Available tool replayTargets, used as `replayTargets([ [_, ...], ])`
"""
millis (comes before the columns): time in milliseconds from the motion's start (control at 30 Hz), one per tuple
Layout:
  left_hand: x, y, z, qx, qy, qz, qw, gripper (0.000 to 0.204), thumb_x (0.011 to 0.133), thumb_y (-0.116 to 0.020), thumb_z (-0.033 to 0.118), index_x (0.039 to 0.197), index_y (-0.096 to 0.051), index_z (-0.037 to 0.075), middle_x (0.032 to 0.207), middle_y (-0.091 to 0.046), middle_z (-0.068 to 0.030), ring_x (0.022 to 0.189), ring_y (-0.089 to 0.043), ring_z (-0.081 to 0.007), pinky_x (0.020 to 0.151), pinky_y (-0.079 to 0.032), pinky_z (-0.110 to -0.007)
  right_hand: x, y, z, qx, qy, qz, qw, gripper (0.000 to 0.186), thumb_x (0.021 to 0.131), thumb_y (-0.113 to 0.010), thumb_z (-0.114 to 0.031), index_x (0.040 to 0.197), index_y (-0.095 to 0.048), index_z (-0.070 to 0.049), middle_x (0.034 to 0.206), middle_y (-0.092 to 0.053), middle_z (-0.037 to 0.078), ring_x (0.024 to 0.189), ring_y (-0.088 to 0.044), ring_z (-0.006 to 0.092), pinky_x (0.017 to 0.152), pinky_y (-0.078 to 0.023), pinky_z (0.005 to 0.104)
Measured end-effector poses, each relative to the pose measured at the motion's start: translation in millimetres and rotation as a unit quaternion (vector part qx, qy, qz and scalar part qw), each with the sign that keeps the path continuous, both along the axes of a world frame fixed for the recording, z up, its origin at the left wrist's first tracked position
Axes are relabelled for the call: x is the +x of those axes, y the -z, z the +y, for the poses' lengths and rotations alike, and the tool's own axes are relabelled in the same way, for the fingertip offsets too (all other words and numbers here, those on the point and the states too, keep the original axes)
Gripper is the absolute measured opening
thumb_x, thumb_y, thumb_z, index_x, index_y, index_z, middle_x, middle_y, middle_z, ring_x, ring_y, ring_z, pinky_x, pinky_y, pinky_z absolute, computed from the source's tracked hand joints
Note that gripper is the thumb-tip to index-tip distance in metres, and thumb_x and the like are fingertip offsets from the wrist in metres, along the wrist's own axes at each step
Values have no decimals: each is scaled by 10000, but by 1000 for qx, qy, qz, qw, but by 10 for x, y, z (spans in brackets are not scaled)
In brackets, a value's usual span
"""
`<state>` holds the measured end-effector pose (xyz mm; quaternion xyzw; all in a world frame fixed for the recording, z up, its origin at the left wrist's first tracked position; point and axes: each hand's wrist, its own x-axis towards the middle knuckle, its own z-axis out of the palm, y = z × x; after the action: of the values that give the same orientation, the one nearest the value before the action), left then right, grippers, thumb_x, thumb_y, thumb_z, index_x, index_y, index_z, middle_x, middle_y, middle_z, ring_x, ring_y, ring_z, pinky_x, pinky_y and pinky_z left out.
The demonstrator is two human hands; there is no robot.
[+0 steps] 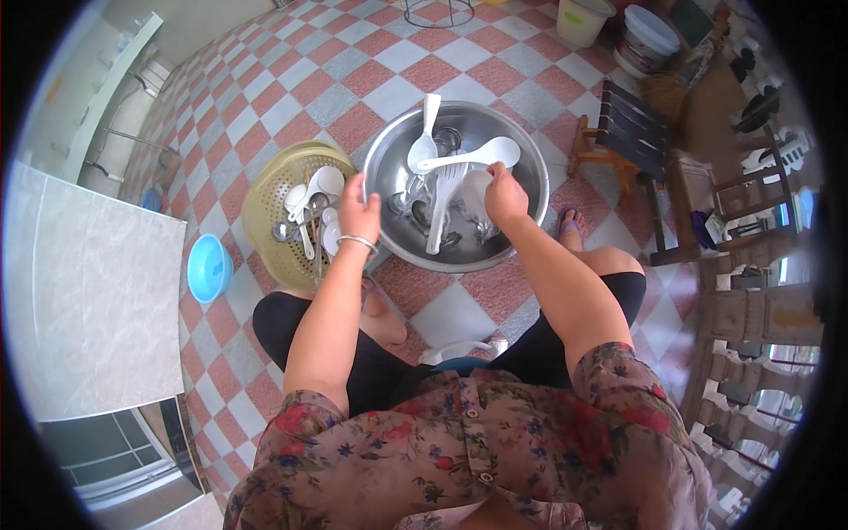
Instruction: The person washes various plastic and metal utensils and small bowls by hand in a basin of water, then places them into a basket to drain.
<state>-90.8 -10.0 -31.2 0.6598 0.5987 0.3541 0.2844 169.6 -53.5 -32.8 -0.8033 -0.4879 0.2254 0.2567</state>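
My right hand grips a pale, translucent object inside the steel basin; its exact shape is unclear. My left hand is open at the basin's left rim, with nothing visibly held. In the basin lie a white spoon with its handle upward, a white rice paddle laid crosswise, a white slotted utensil and several metal utensils. Left of the basin, a yellow perforated colander holds white spoons, metal spoons and thin sticks, partly behind my left hand.
A blue bowl sits on the checkered floor beside a white tiled block. A dark slatted chair and wooden furniture are at the right. Buckets and a wire stand are farther back. My feet flank the basin.
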Motion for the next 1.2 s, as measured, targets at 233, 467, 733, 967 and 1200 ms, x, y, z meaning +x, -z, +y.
replayTargets([
  [233, 1127, -343, -286, -236, 118, -284, 922, 570, 838, -580, 130, 1332, -298, 94, 1217, -464, -172, 940, -571, -215, 647, -522, -308, 123, -133, 67, 150, 99, 266, 947, 209, 802, -489, -34, 997, -560, -3, 937, -616, 140, 837, -603, 218, 744, -463, 311],
  [467, 1393, -284, -151, -231, 44, -282, 930, 300, 869, -529, 189, 1125, -480, 42, 838, -609, -96, 570, -584, -166, 408, -461, -247, -269, -302, -72, 215, 96, 586, 775, 344, 870, -505, -164, 1191, -457, -49, 1047, -551, 97, 925, -537, 175, 800, -438, 298],
  [733, 1328, -58, 42, -88, 107, -106, 985, 441, 873, -454, 377, 1147, -525, 39, 1032, -599, -202, 938, -604, -289, 797, -470, -410, -425, -490, -114, 183, 15, 655, 733, 465, 937, -396, -385, 1325, -334, -135, 1239, -443, 91, 1138, -428, 209, 953, -362, 341],
  [967, 1494, -500, -418, 57, 198, 129, 970, 470, 914, -355, 324, 1308, -384, 70, 1375, -351, -143, 1317, -258, -261, 1074, -126, -471, -206, -659, 40, 27, 64, 783, 619, 723, 874, -312, -605, 1295, -353, -19, 1303, -405, 186, 1195, -409, 329, 1012, -315, 463],
  [1200, 1113, -851, -444, 105, 223, 228, 942, 308, 891, -453, 283, 1143, -562, 144, 1246, -520, -28, 1302, -286, -257, 1065, -124, -498, 24, -764, 195, 44, 16, 834, 549, 608, 889, -312, -528, 1225, -447, -40, 1204, -508, 161, 1154, -456, 324, 991, -340, 452],
])
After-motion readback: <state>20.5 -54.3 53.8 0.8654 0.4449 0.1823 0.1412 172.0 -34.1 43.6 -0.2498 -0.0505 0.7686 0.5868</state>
